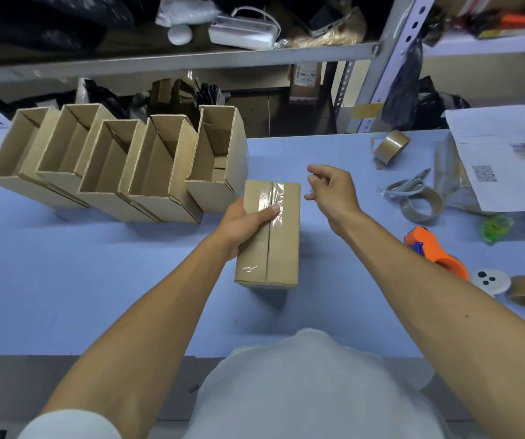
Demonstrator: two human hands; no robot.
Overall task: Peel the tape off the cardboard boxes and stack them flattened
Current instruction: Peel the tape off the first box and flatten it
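At centre of the table point(96, 280), the left hand point(242, 221) grips the taped box point(269, 236); tape point(275, 201) crosses its top. Right hand point(331, 190), at 2 o'clock, hovers with fingers loosely curled. Open boxes point(109, 160) stand at 10 o'clock.

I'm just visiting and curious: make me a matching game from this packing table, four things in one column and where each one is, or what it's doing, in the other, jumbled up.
Things:
1. left hand
2. right hand
3. orange tape dispenser
4. row of open cardboard boxes

Places or states:
A. lying on the blue table at the right, beside tape rolls
B. gripping the taped cardboard box, thumb on the clear tape
C. standing at the far left of the table
D. raised above the far end of the taped box, fingers curled

Pairs: 1-B, 2-D, 3-A, 4-C
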